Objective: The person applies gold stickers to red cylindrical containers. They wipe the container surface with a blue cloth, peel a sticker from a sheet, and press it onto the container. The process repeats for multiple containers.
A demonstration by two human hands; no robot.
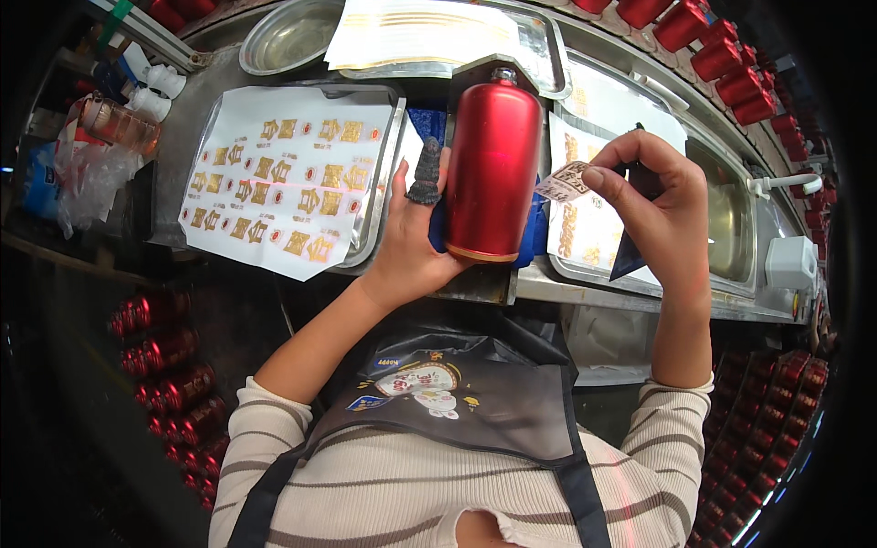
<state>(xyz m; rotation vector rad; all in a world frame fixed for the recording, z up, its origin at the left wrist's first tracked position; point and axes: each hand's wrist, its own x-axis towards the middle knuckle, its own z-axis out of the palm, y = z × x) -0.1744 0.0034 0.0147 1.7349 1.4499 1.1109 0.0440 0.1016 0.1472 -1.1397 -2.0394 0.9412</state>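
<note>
A glossy red metallic bottle (495,169) with a narrow neck lies at the middle of the bench, its gold-rimmed base toward me. My left hand (406,242) is closed round its left side near the base; one finger is wrapped in black material. Just right of the bottle, my right hand (662,187) pinches a small printed decal (564,183) between thumb and forefinger. The decal's free end points at the bottle, and I cannot tell whether it touches. Under the bottle is something blue (532,224), mostly hidden. A dark pointed flat piece (628,258) shows below my right hand.
Left, a white sheet (239,151) of gold decals lies on a metal tray (370,242). Behind are a gold-striped sheet (420,32) and a metal bowl (288,41). Right are another decal sheet (580,146) and a basin of liquid (731,228). Red bottles (735,78) line the back.
</note>
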